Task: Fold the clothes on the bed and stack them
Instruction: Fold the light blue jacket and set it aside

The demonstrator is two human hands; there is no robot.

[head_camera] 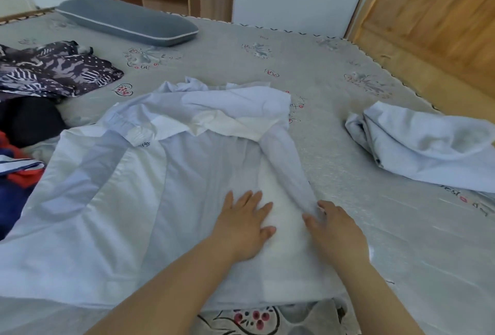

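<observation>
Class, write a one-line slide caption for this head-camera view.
Left hand flat on pale blue shirt, right hand holding its folded sleeve.

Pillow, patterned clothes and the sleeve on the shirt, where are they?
pillow [128,21], head view, middle of its grey top.
patterned clothes [53,69], head view, middle of the dark printed cloth.
sleeve [284,157], head view, midway along the folded-in arm.

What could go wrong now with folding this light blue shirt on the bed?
1. The right hand grips only the end of the folded-in sleeve; it may slip and unfold.
2. The collar area is bunched, so creases may be pressed into the light blue shirt.
3. The left hand presses flat near the right edge only; the shirt's left side lies close to the dark clothes pile and could drag them.
</observation>
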